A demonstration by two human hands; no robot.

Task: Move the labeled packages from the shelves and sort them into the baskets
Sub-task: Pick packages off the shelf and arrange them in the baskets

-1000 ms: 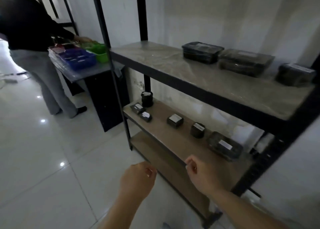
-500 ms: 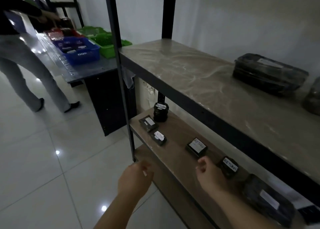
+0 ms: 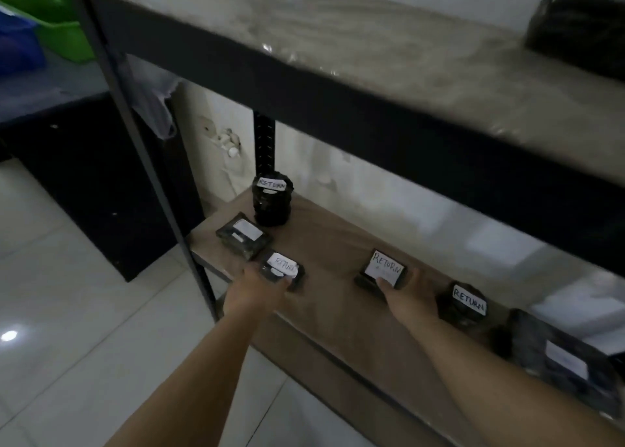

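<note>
RETURN-labelled packages (image 3: 282,270) (image 3: 384,272), centre frame, lower shelf (image 3: 331,243): left hand (image 3: 253,289) and right hand (image 3: 411,299) each grip one. Pickup step; next, lift clear, carry to baskets (image 3: 57,37), upper left.

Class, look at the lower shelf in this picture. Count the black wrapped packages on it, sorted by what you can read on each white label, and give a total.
Label reads RETURN: 4, the round package at the back, the small flat one under the left hand, the square one at the right hand, the round one beside it
Label unreadable: 2, the flat package at the left end, the large one at the right edge
Total: 6
</note>
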